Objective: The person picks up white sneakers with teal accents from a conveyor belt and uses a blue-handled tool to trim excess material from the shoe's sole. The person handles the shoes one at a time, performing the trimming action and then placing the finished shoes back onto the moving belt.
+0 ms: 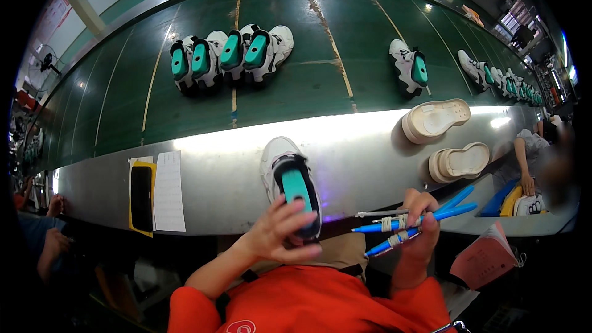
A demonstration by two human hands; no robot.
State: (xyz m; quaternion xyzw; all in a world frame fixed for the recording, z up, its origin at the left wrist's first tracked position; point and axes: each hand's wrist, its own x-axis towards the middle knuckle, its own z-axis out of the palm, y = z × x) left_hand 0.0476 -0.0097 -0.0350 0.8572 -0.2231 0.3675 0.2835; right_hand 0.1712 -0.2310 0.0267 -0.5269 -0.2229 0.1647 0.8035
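Note:
A white and black shoe [271, 159] rests on the metal ledge in front of me, toe pointing away. Its opening holds a teal shoe last [292, 184]. My left hand [279, 227] is at the shoe's heel, fingers over the last and thumb on the near side; the hand covers part of the heel. To the right, my right hand [420, 225] grips several blue pens [455, 206], wrapped with pale bands. A thin silver tool [370, 214] sticks out of the same hand. The pens are held above the ledge's near edge, apart from the shoe.
Two cream shoe soles [439, 118] lie on the metal ledge [216, 200] at right. A black phone [141, 198] and white paper [169, 191] lie left. Lasted shoes [229, 57] stand on the green conveyor [296, 31]. A pink booklet [484, 259] and a co-worker's arm [523, 163] are at right.

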